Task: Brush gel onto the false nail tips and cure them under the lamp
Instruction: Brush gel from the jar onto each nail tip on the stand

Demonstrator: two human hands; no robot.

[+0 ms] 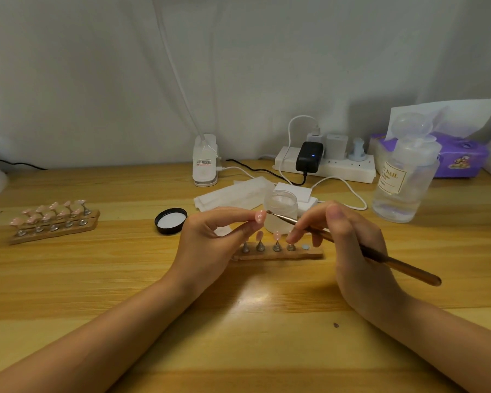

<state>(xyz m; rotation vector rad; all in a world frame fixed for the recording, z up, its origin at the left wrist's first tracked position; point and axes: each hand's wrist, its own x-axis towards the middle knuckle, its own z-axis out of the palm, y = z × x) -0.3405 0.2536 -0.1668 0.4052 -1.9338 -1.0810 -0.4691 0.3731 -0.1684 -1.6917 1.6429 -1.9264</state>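
Left hand [216,236] pinches nail tip [260,216] above stand [278,255]; right hand [349,236] grips brush [380,258], bristles just beside tip. We judge gel-brushing step underway. Next: steady strokes, reseat tip on stand. Jar [281,207] open behind, lid [171,221] left, lamp [205,160] far back.

Table [97,279]: nail stand [278,252] centre, jar [281,211] behind it, lid [171,221] left of jar (second stand [54,222] far left), pump bottle [403,182] right.
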